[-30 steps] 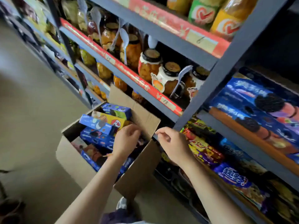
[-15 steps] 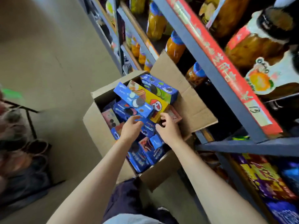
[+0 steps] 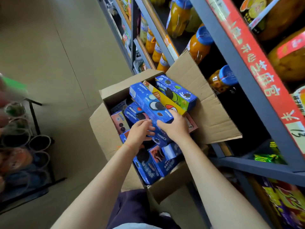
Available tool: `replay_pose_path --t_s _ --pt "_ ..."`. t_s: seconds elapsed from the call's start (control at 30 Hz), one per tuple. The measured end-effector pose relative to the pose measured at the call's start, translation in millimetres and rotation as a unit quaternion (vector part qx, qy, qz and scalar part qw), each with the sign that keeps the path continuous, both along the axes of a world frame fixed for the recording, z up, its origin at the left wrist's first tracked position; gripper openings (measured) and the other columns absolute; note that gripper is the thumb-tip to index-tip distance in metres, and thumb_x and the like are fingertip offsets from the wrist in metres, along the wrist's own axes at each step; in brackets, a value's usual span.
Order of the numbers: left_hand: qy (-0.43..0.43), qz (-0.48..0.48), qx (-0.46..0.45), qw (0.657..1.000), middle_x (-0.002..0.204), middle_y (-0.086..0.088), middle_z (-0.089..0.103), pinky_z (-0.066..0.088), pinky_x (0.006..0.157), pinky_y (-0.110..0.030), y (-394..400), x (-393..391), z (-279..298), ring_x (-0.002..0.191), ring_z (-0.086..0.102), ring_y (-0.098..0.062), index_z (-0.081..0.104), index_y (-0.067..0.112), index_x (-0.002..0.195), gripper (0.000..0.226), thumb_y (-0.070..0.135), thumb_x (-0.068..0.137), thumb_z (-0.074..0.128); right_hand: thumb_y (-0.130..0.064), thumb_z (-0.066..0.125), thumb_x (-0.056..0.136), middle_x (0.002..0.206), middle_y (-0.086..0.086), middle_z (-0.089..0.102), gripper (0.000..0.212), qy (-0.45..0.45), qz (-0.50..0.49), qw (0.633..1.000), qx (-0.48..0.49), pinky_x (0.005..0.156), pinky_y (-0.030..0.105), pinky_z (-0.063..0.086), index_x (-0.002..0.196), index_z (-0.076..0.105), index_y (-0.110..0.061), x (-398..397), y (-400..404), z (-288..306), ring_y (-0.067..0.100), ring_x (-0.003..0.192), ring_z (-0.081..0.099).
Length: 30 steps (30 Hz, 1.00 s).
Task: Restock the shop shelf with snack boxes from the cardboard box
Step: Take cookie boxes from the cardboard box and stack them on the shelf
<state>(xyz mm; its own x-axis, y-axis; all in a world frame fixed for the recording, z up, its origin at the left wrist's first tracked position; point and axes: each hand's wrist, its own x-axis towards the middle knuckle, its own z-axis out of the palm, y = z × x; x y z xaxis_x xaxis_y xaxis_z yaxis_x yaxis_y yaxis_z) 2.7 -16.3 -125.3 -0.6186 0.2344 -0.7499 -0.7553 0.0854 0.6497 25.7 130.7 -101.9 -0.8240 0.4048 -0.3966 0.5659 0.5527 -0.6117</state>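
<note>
An open cardboard box (image 3: 102, 129) stands on the floor against the shelf, filled with several snack boxes, mostly blue biscuit boxes. A long blue biscuit box (image 3: 148, 103) lies slanted on top of the pile. My right hand (image 3: 175, 126) grips its near end, fingers curled over the edge. My left hand (image 3: 140, 132) has its fingers bent against the same end from the left and below. A yellow snack box (image 3: 171, 103) and a blue box with green biscuits (image 3: 178, 91) lie behind it.
The grey metal shelf (image 3: 244, 76) with a red price strip rises on the right, holding jars of orange fruit (image 3: 198, 45). Colourful snack packs (image 3: 287, 200) fill the lower level. A black wire rack (image 3: 34, 146) stands at the left. Bare floor lies between.
The view has tipped down onto the cardboard box. Both hands moved from the box's flap and lower layer up to the near end of the long blue biscuit box.
</note>
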Motion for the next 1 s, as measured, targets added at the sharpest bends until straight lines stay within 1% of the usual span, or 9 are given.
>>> replay_pose_path --t_s 0.07,0.17,0.3,0.4,0.5,0.6,0.73,0.9,1.0 --pt "-0.007 0.013 0.035 0.999 0.094 0.0 0.064 0.054 0.059 -0.023 4.5 2.7 14.7 0.08 0.067 -0.015 0.058 0.013 0.124 0.039 0.043 0.099 0.054 -0.044 0.078 0.074 0.1 -0.013 0.07 0.039 -0.01 -0.069 0.984 -0.162 0.088 0.039 0.055 0.105 0.068 -0.022 15.4 5.7 14.9 0.014 0.099 0.067" --pt "0.032 0.038 0.088 0.995 0.104 0.004 0.073 0.055 0.063 -0.024 15.8 10.3 43.0 0.087 0.073 -0.013 0.059 0.017 0.125 0.041 0.046 0.096 0.059 -0.048 0.077 0.067 0.11 -0.005 0.074 0.058 0.018 -0.064 0.968 -0.244 0.09 0.038 0.056 0.118 0.069 -0.022 49.5 9.0 35.6 0.012 0.103 0.069" --pt "0.084 0.041 0.135 0.986 0.108 -0.011 0.074 0.06 0.071 -0.037 35.5 29.7 81.5 0.094 0.073 -0.027 0.063 0.013 0.117 0.026 0.027 0.095 0.065 -0.025 0.084 0.074 0.114 -0.004 0.069 0.057 0.05 -0.037 0.976 -0.21 0.091 0.027 0.052 0.123 0.055 -0.025 94.5 18.7 72.0 0.005 0.102 0.066" --pt "0.097 -0.006 0.2 0.975 0.1 -0.013 0.072 0.057 0.08 -0.046 48.4 55.5 115.7 0.096 0.068 -0.035 0.063 0.005 0.116 0.035 0.019 0.085 0.072 -0.044 0.088 0.065 0.12 -0.007 0.067 0.069 0.076 -0.041 0.974 -0.207 0.099 0.034 0.051 0.122 0.049 -0.035 127.9 34.3 113.4 0.006 0.108 0.065" --pt "0.144 -0.106 0.256 0.95 0.103 -0.015 0.071 0.05 0.086 -0.048 59.0 89.6 154.7 0.1 0.064 -0.034 0.062 0.004 0.119 0.044 0.019 0.079 0.072 -0.062 0.08 0.06 0.116 -0.01 0.065 0.06 0.159 -0.058 0.972 -0.16 0.101 0.04 0.049 0.111 0.053 -0.044 168.3 48.4 164.1 0.008 0.113 0.062" --pt "0.192 -0.185 0.298 0.917 0.119 -0.032 0.064 0.039 0.088 -0.054 75.8 136.0 194.7 0.104 0.056 -0.041 0.055 -0.001 0.127 0.057 0.02 0.08 0.078 -0.055 0.086 0.064 0.105 -0.009 0.07 0.054 0.231 -0.091 0.957 -0.152 0.089 0.027 0.053 0.109 0.058 -0.039 223.0 60.8 213.8 0.005 0.101 0.066" --pt "0.237 -0.235 0.351 0.875 0.115 -0.012 0.071 0.055 0.084 -0.034 104.1 208.4 252.2 0.103 0.067 -0.024 0.054 0.001 0.126 0.042 0.009 0.086 0.064 -0.043 0.08 0.062 0.094 -0.023 0.071 0.042 0.29 -0.127 0.94 -0.129 0.08 0.015 0.051 0.1 0.063 -0.037 311.3 72.4 269.6 -0.006 0.091 0.066" --pt "0.274 -0.308 0.361 0.836 0.131 -0.025 0.061 0.046 0.099 -0.064 142.6 289.9 297.5 0.12 0.055 -0.05 0.057 0.004 0.128 0.048 0.03 0.089 0.066 -0.027 0.082 0.075 0.089 -0.03 0.071 0.029 0.347 -0.165 0.919 -0.09 0.074 0.01 0.046 0.093 0.066 -0.043 408.3 90.1 310.5 -0.012 0.086 0.065" --pt "0.288 -0.346 0.37 0.813 0.128 -0.013 0.066 0.053 0.097 -0.051 160.9 336.5 318.2 0.118 0.063 -0.033 0.059 0.006 0.128 0.039 0.022 0.093 0.062 -0.028 0.081 0.079 0.102 -0.02 0.072 0.03 0.375 -0.181 0.909 -0.031 0.079 0.019 0.049 0.099 0.066 -0.045 458.8 102.9 331.2 -0.002 0.096 0.067"
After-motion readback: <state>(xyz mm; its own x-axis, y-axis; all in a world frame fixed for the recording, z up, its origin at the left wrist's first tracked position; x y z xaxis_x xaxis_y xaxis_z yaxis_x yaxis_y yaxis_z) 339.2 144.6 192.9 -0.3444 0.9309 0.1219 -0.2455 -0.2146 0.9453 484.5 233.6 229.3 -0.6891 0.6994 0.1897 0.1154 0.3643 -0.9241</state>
